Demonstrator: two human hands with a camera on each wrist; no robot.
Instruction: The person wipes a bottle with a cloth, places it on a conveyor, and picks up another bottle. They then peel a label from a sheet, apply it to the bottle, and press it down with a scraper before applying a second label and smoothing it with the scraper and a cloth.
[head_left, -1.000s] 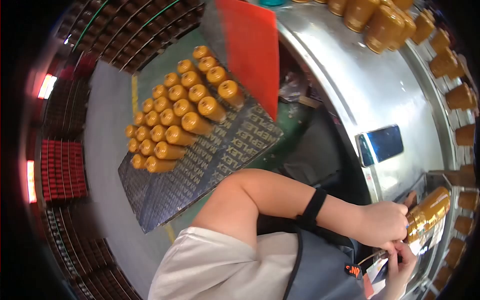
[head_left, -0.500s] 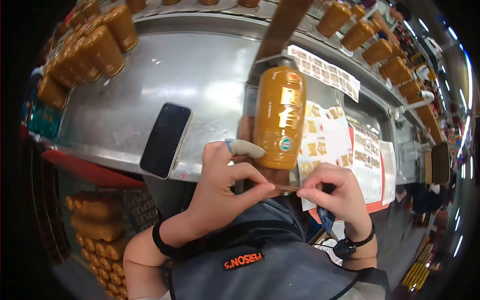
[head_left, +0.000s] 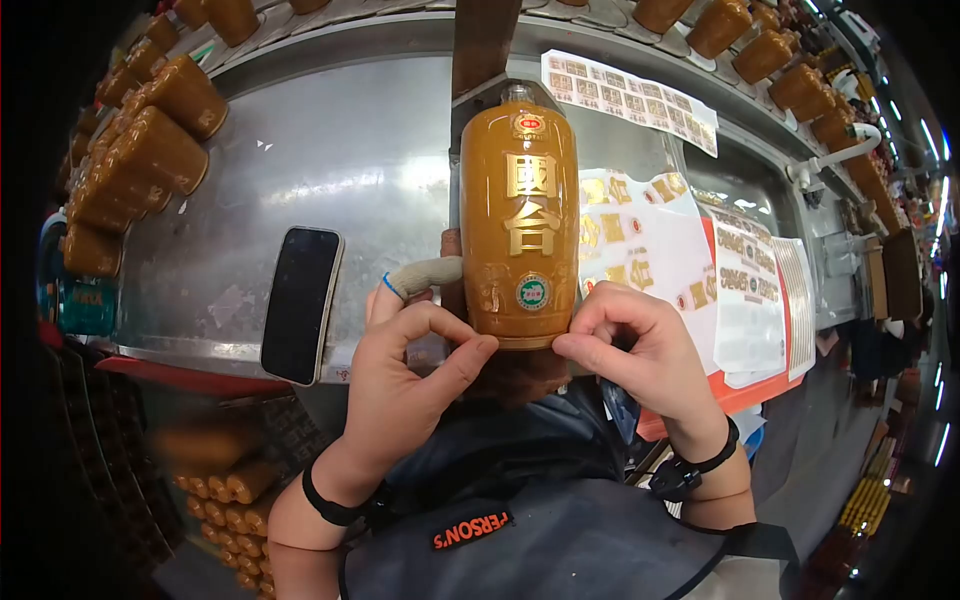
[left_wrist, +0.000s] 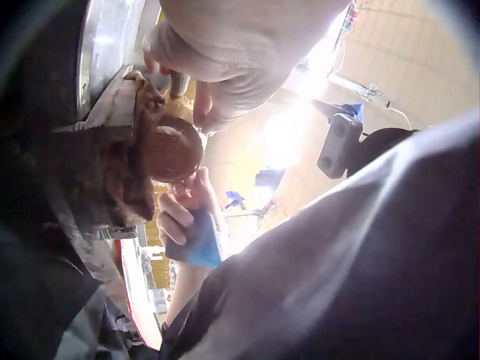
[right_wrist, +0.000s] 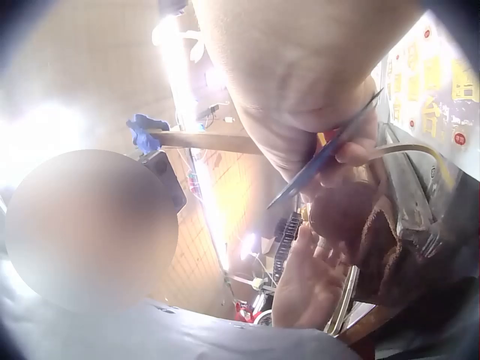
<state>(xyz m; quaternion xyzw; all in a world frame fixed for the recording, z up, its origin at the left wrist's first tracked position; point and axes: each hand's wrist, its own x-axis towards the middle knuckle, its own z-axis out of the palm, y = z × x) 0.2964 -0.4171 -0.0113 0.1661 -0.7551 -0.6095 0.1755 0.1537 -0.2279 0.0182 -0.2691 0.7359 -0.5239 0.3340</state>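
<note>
A glossy amber bottle (head_left: 520, 215) with gold characters lies on its back, its neck pointing away. Along its base edge runs a thin strip (head_left: 525, 343), pinched at the left end between thumb and index finger of my left hand (head_left: 400, 380). My right hand (head_left: 650, 350) pinches the other end at the base's right corner. A grey cover sits on a left finger, touching the bottle's side. A flat blue piece (right_wrist: 326, 154) is held in my right hand (right_wrist: 300, 82), under the palm. The left wrist view shows the bottle's round base (left_wrist: 174, 150) between both hands.
A phone (head_left: 300, 305) lies left on the metal table (head_left: 390, 130). Sticker sheets (head_left: 640, 240) lie right of the bottle, others (head_left: 750, 290) on a red board. Amber bottles (head_left: 160, 150) stand at the back left, more along the far edge.
The view has swung from the floor pallet to the table. Since half a second ago, both hands have brought the stretched strip up against the bottle's base.
</note>
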